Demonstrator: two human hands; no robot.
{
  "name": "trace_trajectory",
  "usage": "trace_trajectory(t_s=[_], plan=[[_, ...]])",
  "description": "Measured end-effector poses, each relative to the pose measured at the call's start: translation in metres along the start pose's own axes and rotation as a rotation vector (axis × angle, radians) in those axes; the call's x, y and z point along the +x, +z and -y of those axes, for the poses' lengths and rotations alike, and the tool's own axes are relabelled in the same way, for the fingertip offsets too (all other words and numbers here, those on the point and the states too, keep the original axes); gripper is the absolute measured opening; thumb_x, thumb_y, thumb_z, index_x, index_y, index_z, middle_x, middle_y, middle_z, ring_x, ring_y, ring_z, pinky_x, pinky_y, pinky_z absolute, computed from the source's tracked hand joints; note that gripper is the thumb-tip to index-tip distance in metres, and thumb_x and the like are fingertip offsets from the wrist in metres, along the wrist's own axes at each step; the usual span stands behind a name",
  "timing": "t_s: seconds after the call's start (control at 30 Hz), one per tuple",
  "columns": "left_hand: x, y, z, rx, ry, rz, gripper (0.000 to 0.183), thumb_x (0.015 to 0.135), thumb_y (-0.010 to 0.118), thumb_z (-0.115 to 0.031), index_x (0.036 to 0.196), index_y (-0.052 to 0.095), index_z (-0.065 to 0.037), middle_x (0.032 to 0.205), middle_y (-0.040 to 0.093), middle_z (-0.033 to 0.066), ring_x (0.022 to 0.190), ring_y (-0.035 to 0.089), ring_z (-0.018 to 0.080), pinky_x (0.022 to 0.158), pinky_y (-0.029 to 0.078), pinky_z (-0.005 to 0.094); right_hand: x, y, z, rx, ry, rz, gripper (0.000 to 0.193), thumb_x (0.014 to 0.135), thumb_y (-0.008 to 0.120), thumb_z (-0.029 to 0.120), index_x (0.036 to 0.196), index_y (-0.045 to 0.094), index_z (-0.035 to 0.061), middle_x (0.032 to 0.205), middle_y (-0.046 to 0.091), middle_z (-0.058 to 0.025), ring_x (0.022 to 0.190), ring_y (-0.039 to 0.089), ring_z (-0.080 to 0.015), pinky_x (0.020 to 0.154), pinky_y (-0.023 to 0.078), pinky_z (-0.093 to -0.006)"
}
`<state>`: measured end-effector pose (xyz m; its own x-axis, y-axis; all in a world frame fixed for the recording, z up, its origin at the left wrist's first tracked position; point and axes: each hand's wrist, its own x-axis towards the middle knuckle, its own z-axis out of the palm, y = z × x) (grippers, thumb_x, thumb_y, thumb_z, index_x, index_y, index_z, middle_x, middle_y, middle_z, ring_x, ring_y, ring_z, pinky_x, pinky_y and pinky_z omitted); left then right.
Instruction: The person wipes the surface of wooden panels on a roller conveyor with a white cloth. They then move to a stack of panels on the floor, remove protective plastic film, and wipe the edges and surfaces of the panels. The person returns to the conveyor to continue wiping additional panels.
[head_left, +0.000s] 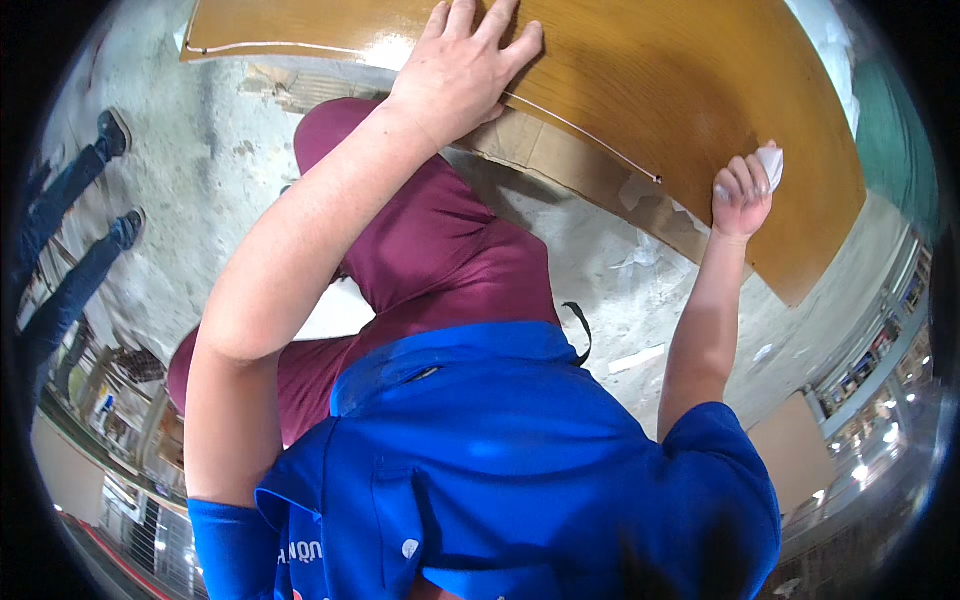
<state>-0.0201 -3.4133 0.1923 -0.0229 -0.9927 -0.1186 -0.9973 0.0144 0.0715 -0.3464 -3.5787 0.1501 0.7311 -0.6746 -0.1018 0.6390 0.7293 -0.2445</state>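
Note:
A glossy orange-brown wooden panel [640, 70] with visible grain lies in front of me at the top of the view. My left hand [460, 65] rests on it near its front edge, fingers spread and holding nothing. Farther right, my right hand [743, 195] is closed around a crumpled white piece of cloth or paper [771, 168], over the panel's right part. A thin white line [585, 135] runs along the panel's near edge, partly covered by my left hand. It ends at a small dark spot [657, 179] on the right and another [192, 49] at the far left.
Brown cardboard [555, 155] lies under the panel's near side on a stained concrete floor [230, 130]. Another person's legs in dark trousers [68, 205] stand at the left. Green fabric [897, 150] hangs at the right, with metal shelving [880, 360] below it.

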Motion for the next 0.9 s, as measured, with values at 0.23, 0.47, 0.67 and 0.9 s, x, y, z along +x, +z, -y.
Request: trace_trajectory(t_s=[0.23, 0.47, 0.67, 0.9], plan=[[0.003, 0.024, -0.004, 0.020, -0.172, -0.227, 0.041, 0.086, 0.045, -0.023, 0.125, 0.049, -0.011, 0.131, 0.043, 0.0242, 0.116, 0.043, 0.0448, 0.096, 0.035, 0.0547, 0.008, -0.002, -0.003, 0.063, 0.089, -0.090, 0.064, 0.084, 0.061, 0.037, 0.128, 0.039, -0.0049, 0.056, 0.038, 0.0013, 0.043, 0.029, -0.0074, 0.041, 0.023, -0.0223], [0.005, 0.006, -0.002, 0.242, -0.012, 0.059, 0.045, 0.090, 0.043, -0.023, 0.133, 0.041, -0.009, 0.133, 0.044, 0.0216, 0.124, 0.042, 0.0359, 0.105, 0.020, 0.0557, 0.009, 0.006, -0.008, -0.023, 0.034, -0.047, 0.054, 0.082, 0.061, 0.022, 0.122, 0.040, -0.0087, 0.059, 0.041, 0.0023, 0.048, 0.035, -0.0071, 0.045, 0.027, -0.0224], [0.002, -0.006, -0.019, 0.132, 0.007, 0.125, 0.077, 0.070, 0.070, -0.037, 0.134, 0.036, -0.011, 0.128, 0.043, 0.0207, 0.119, 0.043, 0.0312, 0.101, 0.020, 0.0504, -0.038, 0.055, -0.033, -0.184, -0.406, -0.131, 0.042, 0.086, 0.052, 0.018, 0.124, 0.047, -0.0014, 0.091, 0.060, 0.0031, 0.074, 0.046, -0.0112, 0.066, 0.034, -0.0323], [0.012, 0.002, 0.001, 0.171, -0.004, 0.000, 0.080, 0.059, 0.081, -0.033, 0.125, 0.039, -0.013, 0.106, 0.055, 0.0189, 0.091, 0.062, 0.0291, 0.079, 0.041, 0.0407, -0.146, 0.144, -0.044, -0.455, -0.530, -0.179, 0.037, 0.094, 0.048, 0.026, 0.129, 0.046, 0.0189, 0.102, 0.060, -0.0006, 0.081, 0.048, -0.0119, 0.067, 0.038, -0.0289]])
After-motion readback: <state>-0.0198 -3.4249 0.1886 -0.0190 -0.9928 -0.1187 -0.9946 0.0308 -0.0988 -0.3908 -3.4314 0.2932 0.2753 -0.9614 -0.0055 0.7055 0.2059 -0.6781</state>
